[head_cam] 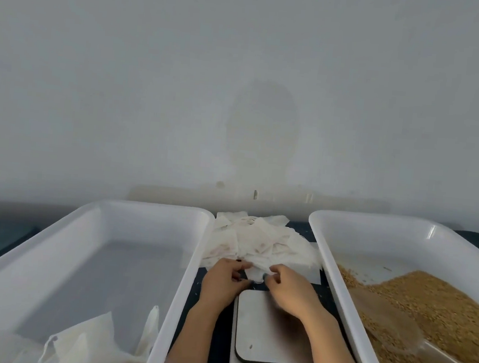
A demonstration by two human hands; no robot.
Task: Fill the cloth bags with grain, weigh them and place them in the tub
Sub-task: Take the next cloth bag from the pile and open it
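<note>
The left hand (223,280) and right hand (290,293) are pinching one cloth bag (256,273). The pile (258,241) beyond may be clinging on.

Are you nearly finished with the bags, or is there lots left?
Early on. Done: a few bags lie in the left tub. In hand: the left hand and right hand pinch one empty bag off the pile. Left: filling it from the grain, weighing it on the bare scale, then the rest of the pile.

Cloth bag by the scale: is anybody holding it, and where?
Yes. The left grip and right grip pinch the cloth bag at its near edge, one each side.
</note>
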